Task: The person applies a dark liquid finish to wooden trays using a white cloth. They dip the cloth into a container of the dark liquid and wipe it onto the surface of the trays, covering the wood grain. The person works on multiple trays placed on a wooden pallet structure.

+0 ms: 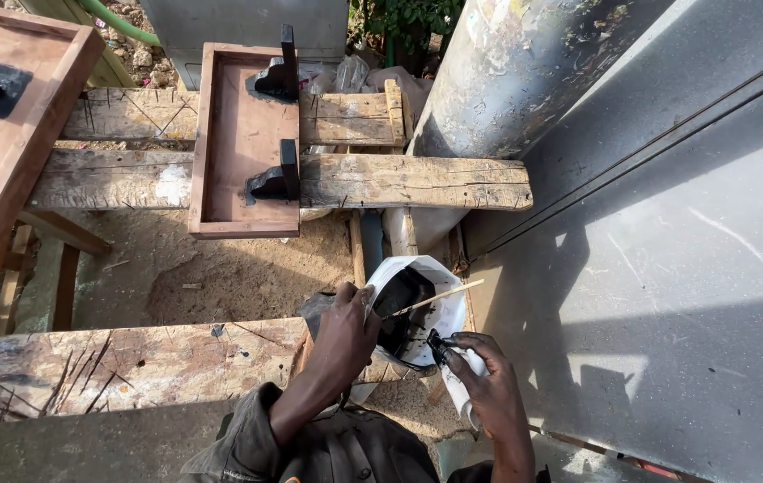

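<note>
Sandy ground (220, 268) lies under a rough wooden surface (122, 362) of worn planks, scored with cuts, out of doors in strong sun. At its near end both hands meet over a white container (440, 309) stained black inside. The left hand (343, 335) reaches forward from a dark sleeve, wrist bent down, its fingers curled over the container's near rim and gripping it. The right hand (489, 389) comes in from below, closed around a white squeeze bottle (460, 380) whose blackened tip points into the container's mouth. A thin wooden stick (435, 298) leans across the opening, just beyond the fingers. Farther out from the hands, a shallow reddish wooden tray (238, 152) with two black brackets rests across weathered beams. Right of the hands rises a grey metal wall (668, 268), with a round column (507, 72) beyond it.
</note>
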